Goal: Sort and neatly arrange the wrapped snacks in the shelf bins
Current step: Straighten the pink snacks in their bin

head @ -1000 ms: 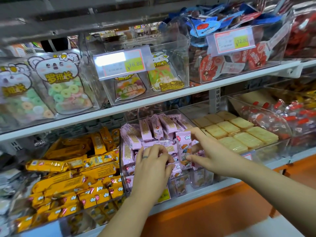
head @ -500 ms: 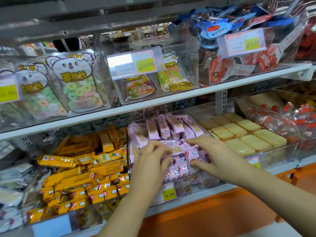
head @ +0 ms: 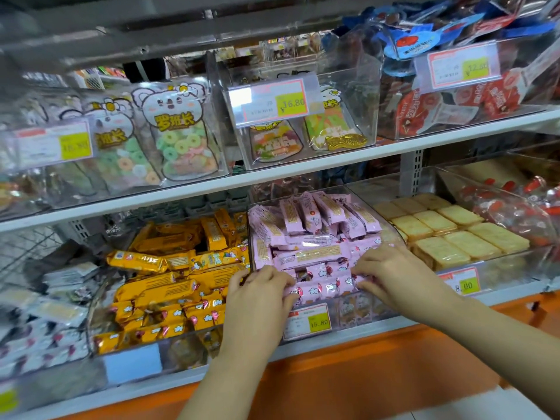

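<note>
Left hand [head: 257, 294] and right hand [head: 391, 274] work the clear plastic bin [head: 357, 309], fingers curled onto its front-row pink wrapped snack bars [head: 321, 287]. Squaring that row, I'd say; next, nudge them flush.

Store shelving: a white upper shelf board [head: 303, 172] is crossing mid-frame, rising to the right; a perforated grey upright [head: 415, 171] is standing beneath it, right of centre. An orange base panel [head: 348, 386] is running along the bottom, meeting pale floor [head: 472, 409] at lower right.
</note>
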Demonstrator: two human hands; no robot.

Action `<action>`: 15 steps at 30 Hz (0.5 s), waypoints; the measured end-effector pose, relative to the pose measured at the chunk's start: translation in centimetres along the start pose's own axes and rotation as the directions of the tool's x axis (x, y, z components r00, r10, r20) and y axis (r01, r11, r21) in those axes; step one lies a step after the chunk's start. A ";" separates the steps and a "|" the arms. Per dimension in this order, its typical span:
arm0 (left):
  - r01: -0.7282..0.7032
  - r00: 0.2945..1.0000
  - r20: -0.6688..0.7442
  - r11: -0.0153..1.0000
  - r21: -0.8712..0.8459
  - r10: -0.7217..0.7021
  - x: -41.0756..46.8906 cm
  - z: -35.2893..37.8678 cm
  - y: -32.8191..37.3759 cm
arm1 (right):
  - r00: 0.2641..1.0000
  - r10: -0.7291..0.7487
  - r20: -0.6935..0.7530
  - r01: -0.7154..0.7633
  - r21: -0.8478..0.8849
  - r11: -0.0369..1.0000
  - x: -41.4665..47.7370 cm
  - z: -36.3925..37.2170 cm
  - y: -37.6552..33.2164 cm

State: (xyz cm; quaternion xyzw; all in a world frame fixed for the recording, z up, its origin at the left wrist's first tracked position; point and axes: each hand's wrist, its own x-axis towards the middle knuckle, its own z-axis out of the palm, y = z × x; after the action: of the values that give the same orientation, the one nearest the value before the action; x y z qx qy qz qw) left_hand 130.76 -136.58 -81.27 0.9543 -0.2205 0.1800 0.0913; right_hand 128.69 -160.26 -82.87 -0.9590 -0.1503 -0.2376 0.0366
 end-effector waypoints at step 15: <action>0.050 0.905 0.426 0.994 -0.102 -0.002 2.1 -0.4 0.9 | 0.997 -0.046 -0.066 0.043 -0.054 0.998 0.2 0.3 -0.3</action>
State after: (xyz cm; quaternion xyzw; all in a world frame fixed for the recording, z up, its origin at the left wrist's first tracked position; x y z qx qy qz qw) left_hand 132.03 -138.07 -80.03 0.9669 -0.2321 -0.0457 0.0960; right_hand 128.94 -159.86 -83.03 -0.9476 -0.1639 -0.2741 0.0112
